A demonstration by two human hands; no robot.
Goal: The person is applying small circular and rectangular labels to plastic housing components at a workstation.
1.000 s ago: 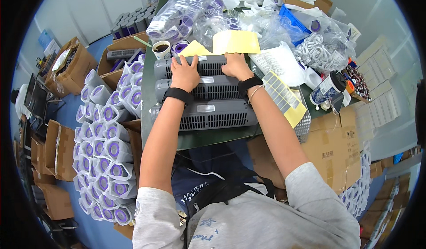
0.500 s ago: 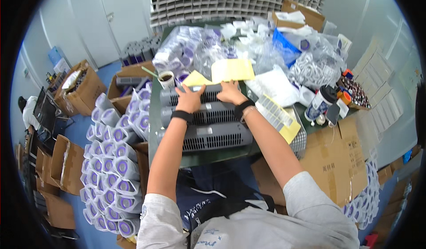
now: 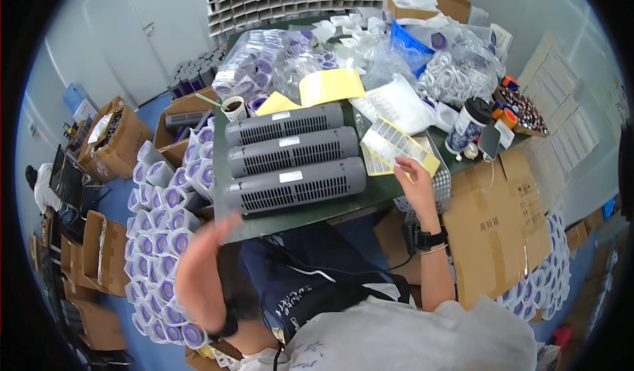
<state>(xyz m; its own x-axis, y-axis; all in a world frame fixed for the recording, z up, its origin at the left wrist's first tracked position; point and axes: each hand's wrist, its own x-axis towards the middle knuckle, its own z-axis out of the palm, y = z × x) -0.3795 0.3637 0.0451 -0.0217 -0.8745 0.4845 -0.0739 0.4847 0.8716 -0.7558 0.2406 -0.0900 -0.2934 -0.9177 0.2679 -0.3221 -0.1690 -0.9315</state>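
Three dark grey slotted housings lie side by side on the green table: a far one (image 3: 285, 124), a middle one (image 3: 294, 151) and a near one (image 3: 297, 186). Each bears a small white label on top. My left hand (image 3: 201, 272), smeared by motion, is off the table's near left edge, above wrapped cylinders; its fingers cannot be made out. My right hand (image 3: 416, 183) is at the near edge of a yellow-edged label sheet (image 3: 396, 145), fingers loosely curled and apart. Whether the fingertips touch the sheet is unclear.
Yellow paper (image 3: 331, 87), a cup of dark liquid (image 3: 234, 109) and bagged parts (image 3: 251, 64) stand behind the housings. At right are a lidded tumbler (image 3: 469, 125) and a phone (image 3: 489, 141). Wrapped cylinders (image 3: 158, 245) are stacked left, a large carton (image 3: 495, 232) right.
Both hands have come off the far housing. The left swung back and down past the table's edge; the right moved right and nearer, to the label sheet. The view has shifted slightly.
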